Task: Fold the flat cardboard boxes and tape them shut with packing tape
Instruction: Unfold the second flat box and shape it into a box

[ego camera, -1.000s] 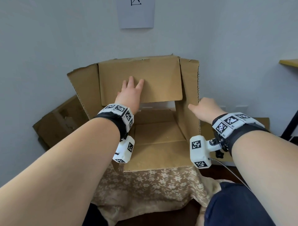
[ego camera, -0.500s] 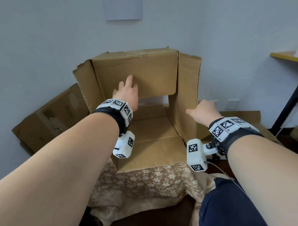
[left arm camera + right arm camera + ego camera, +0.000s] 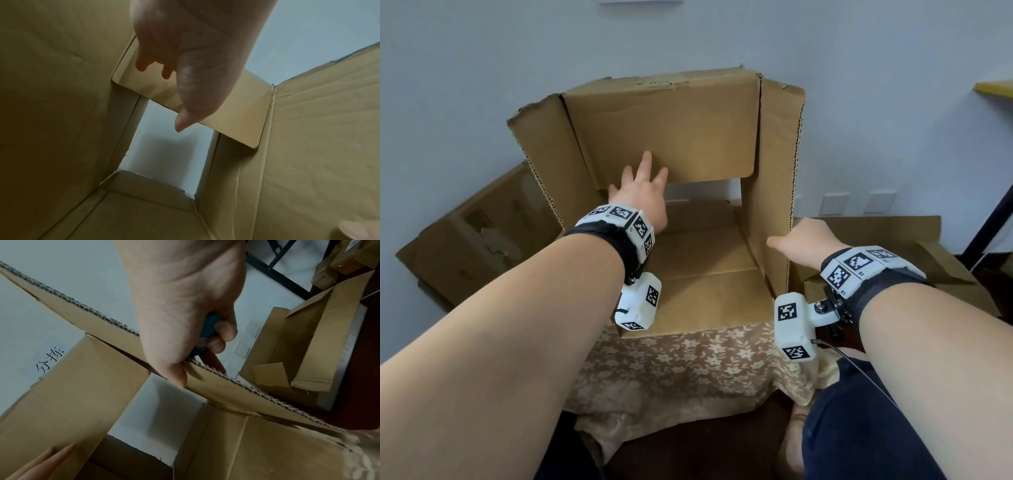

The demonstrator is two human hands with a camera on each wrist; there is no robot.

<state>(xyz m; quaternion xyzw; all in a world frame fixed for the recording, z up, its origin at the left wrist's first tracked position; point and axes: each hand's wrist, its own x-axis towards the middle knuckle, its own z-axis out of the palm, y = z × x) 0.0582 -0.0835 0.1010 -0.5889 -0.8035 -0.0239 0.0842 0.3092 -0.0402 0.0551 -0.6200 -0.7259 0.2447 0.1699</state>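
Observation:
A brown cardboard box (image 3: 709,274) lies on its side on the cloth, its open end facing me. My left hand (image 3: 640,195) reaches inside, straight fingers touching the lower left of the far flap (image 3: 671,130). The left wrist view shows that left hand (image 3: 185,56) flat against the pale flap (image 3: 236,113), with a gap to the wall below. My right hand (image 3: 804,240) pinches the edge of the upright right flap (image 3: 774,171). In the right wrist view the right hand (image 3: 185,305) has its thumb inside the flap (image 3: 246,395) and its fingers curled round a dark teal object (image 3: 209,329).
A floral cloth (image 3: 688,370) covers the table under the box. Other cardboard boxes lean against the wall at the left (image 3: 476,240) and lie at the right (image 3: 893,246). A black table leg (image 3: 993,219) and a yellow shelf edge (image 3: 993,87) stand far right.
My left hand has slid down and left on the far flap toward its lower edge. The right hand keeps its hold on the right flap, which stands a little more upright.

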